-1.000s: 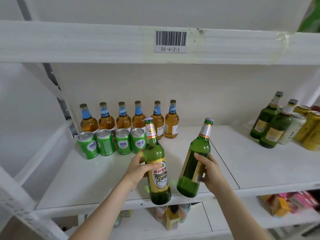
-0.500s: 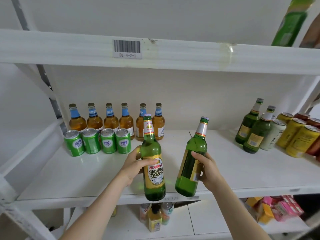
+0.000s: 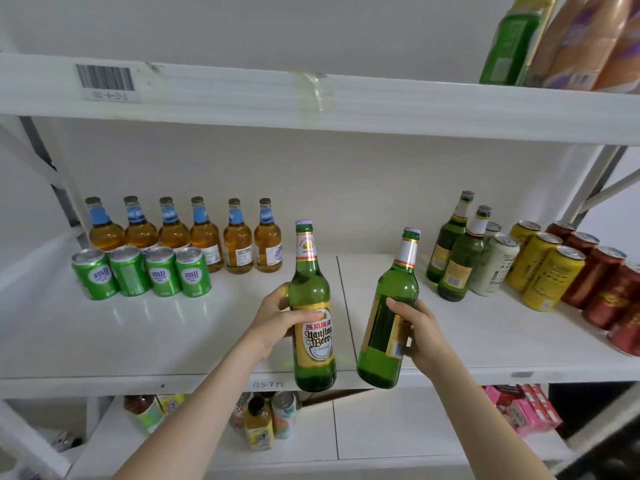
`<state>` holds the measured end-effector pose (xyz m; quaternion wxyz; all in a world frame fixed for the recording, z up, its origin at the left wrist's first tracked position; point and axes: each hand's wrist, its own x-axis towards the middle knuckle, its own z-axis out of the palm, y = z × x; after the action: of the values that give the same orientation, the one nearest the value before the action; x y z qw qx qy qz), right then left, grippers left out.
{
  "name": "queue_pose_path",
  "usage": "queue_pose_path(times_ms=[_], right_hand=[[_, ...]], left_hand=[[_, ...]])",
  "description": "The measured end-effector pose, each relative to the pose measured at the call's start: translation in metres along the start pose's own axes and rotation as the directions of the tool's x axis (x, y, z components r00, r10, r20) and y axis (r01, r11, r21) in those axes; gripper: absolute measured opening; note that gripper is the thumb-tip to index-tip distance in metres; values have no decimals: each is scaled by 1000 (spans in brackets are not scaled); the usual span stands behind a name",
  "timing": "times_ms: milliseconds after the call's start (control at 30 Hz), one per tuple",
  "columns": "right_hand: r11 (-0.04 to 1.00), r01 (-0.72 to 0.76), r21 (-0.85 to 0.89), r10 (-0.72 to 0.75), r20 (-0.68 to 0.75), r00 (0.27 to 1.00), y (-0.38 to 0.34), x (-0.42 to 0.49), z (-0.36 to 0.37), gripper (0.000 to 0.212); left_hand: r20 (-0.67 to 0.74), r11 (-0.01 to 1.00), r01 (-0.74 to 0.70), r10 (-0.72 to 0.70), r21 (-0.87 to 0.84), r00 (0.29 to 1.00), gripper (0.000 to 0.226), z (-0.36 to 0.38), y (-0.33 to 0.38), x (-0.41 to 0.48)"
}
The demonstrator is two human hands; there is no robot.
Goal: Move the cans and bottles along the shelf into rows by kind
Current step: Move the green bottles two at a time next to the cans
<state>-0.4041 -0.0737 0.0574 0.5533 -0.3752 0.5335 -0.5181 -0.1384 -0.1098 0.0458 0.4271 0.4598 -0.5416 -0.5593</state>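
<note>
The white shelf (image 3: 173, 334) bears amber bottles (image 3: 175, 233), green cans (image 3: 142, 271), green bottles (image 3: 460, 268), yellow cans (image 3: 550, 271) and red cans (image 3: 595, 282).

the left forearm (image 3: 207, 393) and right forearm (image 3: 474, 410) angle upward. the left hand (image 3: 275, 322) wraps the green glass beer bottle with a gold label (image 3: 311, 289), thumb across the label. the right hand (image 3: 422, 332) grips a tilted green glass bottle with white neck foil (image 3: 398, 285), thumb above the fingertips.

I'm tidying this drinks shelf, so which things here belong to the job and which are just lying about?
Job: left hand with upright green bottle, right hand with tilted green bottle, amber bottles, green cans, standing green bottles, white cans, yellow cans, red cans.
Lying about: top-shelf packets, bottom-shelf drinks, pink boxes.
</note>
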Motion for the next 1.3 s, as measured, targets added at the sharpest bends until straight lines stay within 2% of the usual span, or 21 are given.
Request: queue_pose_path(times_ms=[167, 500, 667, 767, 933, 1133, 1300], right_hand=[[1000, -20, 23, 21, -30, 999, -5, 19, -37, 46], [999, -5, 54, 9, -73, 997, -18, 62, -114, 45], [999, -12, 50, 15, -49, 999, -22, 66, -162, 48], [1000, -10, 25, 10, -9, 1000, -28, 64, -193, 53], [1000, -8, -6, 8, 39, 999, -37, 57, -238, 51], [999, 51, 1, -51, 88, 995, -42, 59, -259, 52], [991, 130, -7, -129, 90, 988, -44, 77, -260, 54]], left_hand=[[28, 999, 6, -7, 36, 1000, 73, 40, 5, 26], [87, 998, -20, 14, 64, 996, 63, 113, 13, 95], [72, 998, -13, 9, 63, 997, 70, 163, 8, 101], [42, 998, -9, 6, 54, 999, 69, 195, 3, 95], [5, 999, -4, 4, 35, 1000, 65, 247, -3, 78], [-23, 999, -3, 4, 52, 1000, 70, 281, -4, 70], [-60, 997, -17, 21, 74, 998, 65, 285, -1, 81]])
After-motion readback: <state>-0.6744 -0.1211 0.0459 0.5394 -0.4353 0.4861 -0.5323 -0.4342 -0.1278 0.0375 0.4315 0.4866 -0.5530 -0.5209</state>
